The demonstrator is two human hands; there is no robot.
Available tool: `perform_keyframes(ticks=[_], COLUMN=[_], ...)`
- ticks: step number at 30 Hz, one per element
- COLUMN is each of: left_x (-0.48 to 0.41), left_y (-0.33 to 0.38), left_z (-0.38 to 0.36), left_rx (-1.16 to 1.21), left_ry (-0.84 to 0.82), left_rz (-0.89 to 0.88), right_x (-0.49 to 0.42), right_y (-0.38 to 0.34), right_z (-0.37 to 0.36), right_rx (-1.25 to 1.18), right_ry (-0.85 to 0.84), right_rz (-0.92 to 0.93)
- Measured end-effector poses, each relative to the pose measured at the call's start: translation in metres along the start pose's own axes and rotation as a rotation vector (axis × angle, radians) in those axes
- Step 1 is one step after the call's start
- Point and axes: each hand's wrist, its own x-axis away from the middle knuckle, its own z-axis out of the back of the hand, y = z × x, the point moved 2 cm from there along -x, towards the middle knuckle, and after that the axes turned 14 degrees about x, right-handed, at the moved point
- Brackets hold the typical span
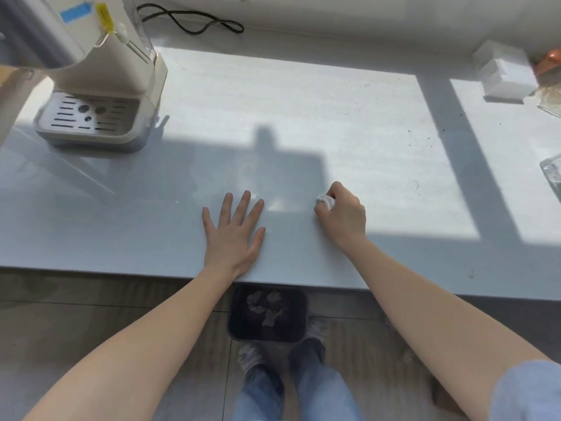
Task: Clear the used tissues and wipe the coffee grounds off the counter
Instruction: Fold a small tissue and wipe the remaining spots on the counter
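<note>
Sunlit grey bench [303,117] is bearing both grips: right grip [341,214] is clenching a crumpled white tissue [325,202]; left grip [233,229] beside it is lying flat, fingers spread.

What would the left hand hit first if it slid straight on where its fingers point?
Probably nothing until the back wall: the left hand would cross bare counter, passing right of the black cable.
</note>
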Motion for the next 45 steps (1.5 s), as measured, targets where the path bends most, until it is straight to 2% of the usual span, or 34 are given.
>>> perform_keyframes(ticks=[1,5,7,8,12,15,20,26,29,31,33,35,38,41,45], left_x=[0.0,0.001,0.001,0.002,0.001,0.001,0.001,0.002,0.005,0.012,0.029,0.058,0.11,0.141,0.143], left_y=[0.001,0.001,0.0,0.0,-0.002,-0.002,-0.001,0.001,-0.001,0.0,0.008,0.025,0.057,0.072,0.076], left_z=[0.001,0.005,0.004,0.004,0.002,0.001,0.001,0.002,0.002,0.002,0.003,0.0,-0.015,-0.041,-0.064], left_rx=[0.013,0.084,0.064,0.052,0.034,0.052,0.089,0.132,0.296,0.531,0.867,1.154,1.212,1.235,1.441], left_ry=[0.0,0.009,0.003,-0.002,0.008,-0.001,0.033,0.086,0.166,0.255,0.353,0.471,0.579,0.535,0.336], left_rz=[-0.003,-0.006,-0.008,-0.006,0.0,-0.01,-0.028,-0.038,-0.059,-0.012,0.093,0.108,0.042,0.111,0.323], right_x=[0.012,0.101,0.101,0.089,0.024,-0.009,-0.008,0.063,0.094,0.112,0.122,0.129,0.139,0.155,0.175], right_y=[-0.013,-0.038,-0.01,0.009,0.08,0.072,0.021,-0.027,-0.028,-0.024,-0.021,-0.018,-0.009,-0.001,0.002], right_z=[-0.007,-0.031,-0.021,-0.014,0.02,0.01,-0.007,-0.03,-0.036,-0.039,-0.039,-0.035,-0.028,-0.03,-0.047], right_rx=[-0.004,0.023,0.044,0.058,0.05,0.001,-0.059,-0.102,-0.091,-0.118,-0.162,-0.307,-0.677,-0.882,-1.063], right_ry=[-0.042,-0.297,-0.304,-0.25,0.076,0.182,0.149,-0.061,-0.109,-0.128,-0.141,-0.168,-0.083,-0.024,-0.209], right_rz=[0.061,0.527,0.575,0.507,0.004,-0.143,-0.015,0.268,0.356,0.365,0.355,0.295,0.104,-0.04,-0.135])
